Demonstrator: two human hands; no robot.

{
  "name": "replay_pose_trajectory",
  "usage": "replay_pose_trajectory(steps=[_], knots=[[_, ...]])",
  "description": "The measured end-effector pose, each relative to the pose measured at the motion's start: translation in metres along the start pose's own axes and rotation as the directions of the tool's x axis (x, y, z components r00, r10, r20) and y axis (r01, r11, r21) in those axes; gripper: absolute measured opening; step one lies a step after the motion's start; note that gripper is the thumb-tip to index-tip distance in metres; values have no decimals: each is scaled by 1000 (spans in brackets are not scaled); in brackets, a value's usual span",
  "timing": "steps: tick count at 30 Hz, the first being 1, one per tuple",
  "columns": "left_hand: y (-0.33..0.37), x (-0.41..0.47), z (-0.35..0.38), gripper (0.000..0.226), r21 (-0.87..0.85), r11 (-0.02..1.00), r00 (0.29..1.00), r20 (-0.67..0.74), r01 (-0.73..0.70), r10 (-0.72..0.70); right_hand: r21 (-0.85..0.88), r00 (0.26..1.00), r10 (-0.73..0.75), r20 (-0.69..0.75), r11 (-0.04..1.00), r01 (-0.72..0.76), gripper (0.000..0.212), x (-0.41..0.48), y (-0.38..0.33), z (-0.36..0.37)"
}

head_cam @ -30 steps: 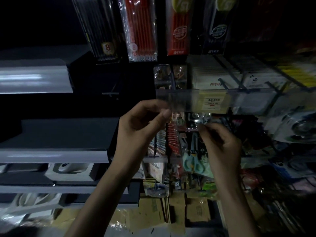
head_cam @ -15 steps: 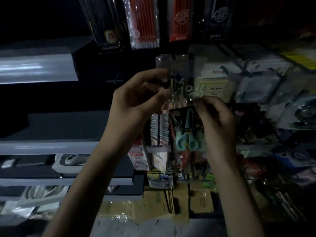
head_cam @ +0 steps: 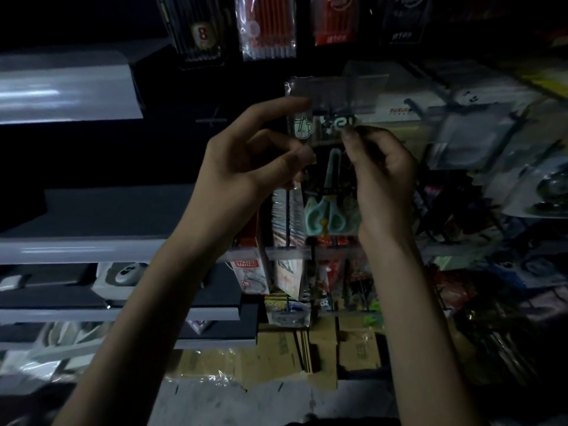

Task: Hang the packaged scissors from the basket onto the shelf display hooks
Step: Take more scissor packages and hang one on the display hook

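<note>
A pack of scissors (head_cam: pixel 327 207) with mint-green handles hangs upright in clear plastic in front of the shelf. My right hand (head_cam: pixel 381 176) pinches its upper right part. My left hand (head_cam: pixel 252 158) grips the pack's left edge, with the index finger stretched up to the clear label holder (head_cam: pixel 347 93) at the hook's front. The pack's top sits right behind that holder; the hook itself is hidden. The scene is dark. No basket shows.
Packs of pens (head_cam: pixel 267 29) hang above. Grey shelves (head_cam: pixel 67 87) step out on the left. More packaged goods (head_cam: pixel 479 139) fill hooks on the right. Other packs (head_cam: pixel 289 241) hang just below the scissors, and cardboard boxes (head_cam: pixel 295 352) lie on the floor.
Both hands have lifted the scissors pack from low in front of the shelf up to the clear label holder. The view has tilted slightly with them.
</note>
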State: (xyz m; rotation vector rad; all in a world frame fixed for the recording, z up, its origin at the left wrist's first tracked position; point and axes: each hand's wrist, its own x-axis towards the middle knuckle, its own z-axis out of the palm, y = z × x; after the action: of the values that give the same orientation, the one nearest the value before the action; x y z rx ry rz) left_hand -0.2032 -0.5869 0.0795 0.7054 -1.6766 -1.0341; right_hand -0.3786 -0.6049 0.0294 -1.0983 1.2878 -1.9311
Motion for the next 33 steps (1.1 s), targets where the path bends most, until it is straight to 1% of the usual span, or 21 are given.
replay_pose_trajectory(steps=[8,14,20,26,29,33], knots=[[-6,6,-1,41,-41,999,1000,2,-21,21,-14,999,19,-29,1000,-20,20,8,10,8],[-11,8,0,40,-57,997,998,-6,-59,59,27,999,34,-32,999,-33,21,12,15,9],[-14,8,-1,38,-85,993,996,-26,-87,85,27,1000,13,-19,1000,-12,13,15,22,9],[-24,-2,-1,32,-118,988,994,-63,-100,93,73,999,11,-38,997,-8,3,16,21,8],[-38,-7,-3,27,-85,993,996,-61,-75,70,65,998,15,-59,998,-11,3,17,23,9],[-62,-11,0,23,-68,998,995,-97,16,-22,58,998,23,-52,998,-20,5,18,24,8]])
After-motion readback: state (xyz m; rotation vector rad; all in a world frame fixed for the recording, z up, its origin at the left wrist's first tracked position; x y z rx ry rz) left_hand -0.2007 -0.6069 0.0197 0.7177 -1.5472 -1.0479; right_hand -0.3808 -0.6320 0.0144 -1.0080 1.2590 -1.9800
